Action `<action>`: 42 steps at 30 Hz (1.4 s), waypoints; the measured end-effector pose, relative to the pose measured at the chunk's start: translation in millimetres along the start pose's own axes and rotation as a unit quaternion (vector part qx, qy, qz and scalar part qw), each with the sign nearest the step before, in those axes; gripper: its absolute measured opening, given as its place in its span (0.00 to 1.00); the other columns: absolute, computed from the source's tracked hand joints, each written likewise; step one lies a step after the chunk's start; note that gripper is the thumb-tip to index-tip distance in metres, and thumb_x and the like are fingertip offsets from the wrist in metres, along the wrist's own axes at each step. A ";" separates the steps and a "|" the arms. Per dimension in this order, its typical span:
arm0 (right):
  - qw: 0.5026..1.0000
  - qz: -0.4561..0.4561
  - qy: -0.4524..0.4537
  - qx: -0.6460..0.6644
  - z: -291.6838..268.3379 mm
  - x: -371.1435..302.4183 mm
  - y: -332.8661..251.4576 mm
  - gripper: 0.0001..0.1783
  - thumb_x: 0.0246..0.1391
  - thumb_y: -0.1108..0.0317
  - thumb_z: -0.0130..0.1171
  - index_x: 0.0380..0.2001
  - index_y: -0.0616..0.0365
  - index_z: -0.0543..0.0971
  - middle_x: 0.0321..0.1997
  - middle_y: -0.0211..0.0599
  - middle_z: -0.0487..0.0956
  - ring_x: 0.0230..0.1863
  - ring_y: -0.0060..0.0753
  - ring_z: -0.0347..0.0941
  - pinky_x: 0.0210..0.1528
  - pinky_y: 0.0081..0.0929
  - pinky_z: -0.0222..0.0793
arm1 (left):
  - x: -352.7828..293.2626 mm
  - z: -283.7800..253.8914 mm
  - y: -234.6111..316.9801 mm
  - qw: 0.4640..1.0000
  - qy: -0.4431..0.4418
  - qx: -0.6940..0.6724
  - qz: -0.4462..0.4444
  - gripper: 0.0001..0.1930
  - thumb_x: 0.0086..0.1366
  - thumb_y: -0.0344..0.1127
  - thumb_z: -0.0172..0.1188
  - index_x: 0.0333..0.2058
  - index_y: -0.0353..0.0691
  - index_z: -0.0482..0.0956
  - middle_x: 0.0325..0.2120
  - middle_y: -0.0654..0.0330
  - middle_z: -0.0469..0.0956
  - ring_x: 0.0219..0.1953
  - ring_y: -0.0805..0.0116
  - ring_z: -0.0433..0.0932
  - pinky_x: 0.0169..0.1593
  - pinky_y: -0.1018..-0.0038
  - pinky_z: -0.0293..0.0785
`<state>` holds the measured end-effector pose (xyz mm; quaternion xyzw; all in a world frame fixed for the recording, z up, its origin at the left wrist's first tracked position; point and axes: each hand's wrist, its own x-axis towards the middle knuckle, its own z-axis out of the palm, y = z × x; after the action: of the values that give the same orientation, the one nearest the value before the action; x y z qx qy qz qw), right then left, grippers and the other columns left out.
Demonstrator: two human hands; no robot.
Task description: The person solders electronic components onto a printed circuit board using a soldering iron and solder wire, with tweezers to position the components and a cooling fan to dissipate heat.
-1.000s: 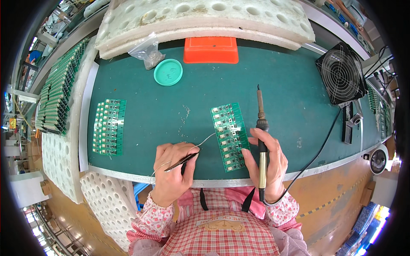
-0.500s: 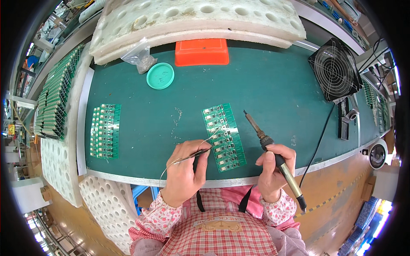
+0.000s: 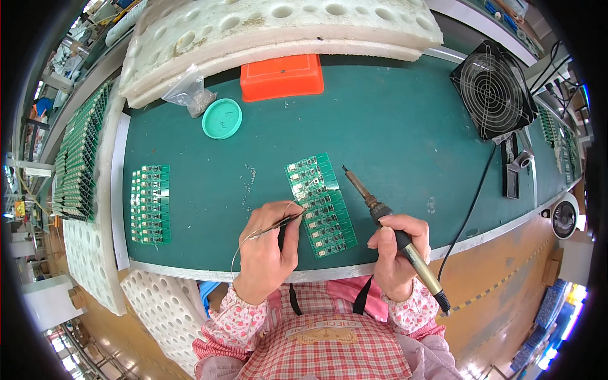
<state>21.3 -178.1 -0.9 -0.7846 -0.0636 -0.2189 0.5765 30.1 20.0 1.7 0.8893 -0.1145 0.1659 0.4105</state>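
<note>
A green panel of small circuit boards point(image 3: 322, 206) lies at a slant near the table's front edge. At its left side, my left hand point(image 3: 269, 244) is closed on slim dark tweezers point(image 3: 282, 223), along with a thin solder wire point(image 3: 235, 258). The wire's free end reaches over the upper half of the panel. To the right, my right hand point(image 3: 400, 250) grips a soldering iron point(image 3: 415, 261) like a pen. Its dark tip points up and left, apart from the panel's upper right corner.
More circuit boards point(image 3: 150, 204) lie at the left. Tiny pale parts point(image 3: 249, 180) are scattered mid-table. Behind stand a turquoise lid point(image 3: 222, 119), a plastic bag point(image 3: 193, 95), an orange-red box point(image 3: 282, 78) and white foam point(image 3: 278, 31). A black fan point(image 3: 495, 92) and an iron holder point(image 3: 512, 168) stand right.
The whole view has shifted and tilted slightly, so most things sit further left. Both hands keep their grips. The iron's tip is slightly closer to the panel.
</note>
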 end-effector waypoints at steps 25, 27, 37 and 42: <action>1.000 -0.008 0.006 0.024 -0.7 0.7 1.5 0.08 0.58 0.71 0.64 0.39 0.59 0.77 0.20 0.34 0.79 0.19 0.25 0.76 0.24 0.22 0.69 | 1.8 -0.1 4.5 0.999 -0.012 0.044 0.006 0.10 0.57 0.15 0.60 0.37 0.33 0.77 0.35 0.53 0.80 0.36 0.56 0.81 0.39 0.69 0.76; 0.999 -0.039 -0.002 0.007 -4.2 0.5 2.4 0.08 0.60 0.68 0.62 0.39 0.59 0.76 0.19 0.34 0.79 0.19 0.24 0.75 0.24 0.22 0.68 | 2.1 0.1 4.3 0.999 -0.016 0.041 0.004 0.10 0.57 0.16 0.60 0.37 0.33 0.77 0.35 0.53 0.81 0.37 0.56 0.81 0.40 0.68 0.76; 0.979 -0.099 0.002 0.179 -2.9 -2.4 10.8 0.11 0.62 0.61 0.58 0.38 0.58 0.76 0.23 0.36 0.82 0.19 0.31 0.76 0.25 0.29 0.73 | 2.4 0.2 5.4 1.000 -0.015 0.025 -0.008 0.09 0.58 0.17 0.61 0.37 0.33 0.77 0.36 0.52 0.81 0.38 0.55 0.81 0.41 0.68 0.76; 0.976 -0.107 0.000 0.191 -1.8 -0.1 11.4 0.11 0.62 0.61 0.58 0.38 0.58 0.76 0.23 0.37 0.83 0.22 0.33 0.79 0.28 0.33 0.77 | 0.2 1.4 0.9 1.000 -0.008 0.029 0.003 0.14 0.54 0.17 0.64 0.39 0.35 0.78 0.36 0.54 0.81 0.36 0.56 0.79 0.40 0.67 0.75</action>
<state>24.8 -183.5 -10.6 -0.6484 -0.1879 -0.2636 0.6891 30.2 18.3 1.6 0.9019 -0.1154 0.1630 0.3829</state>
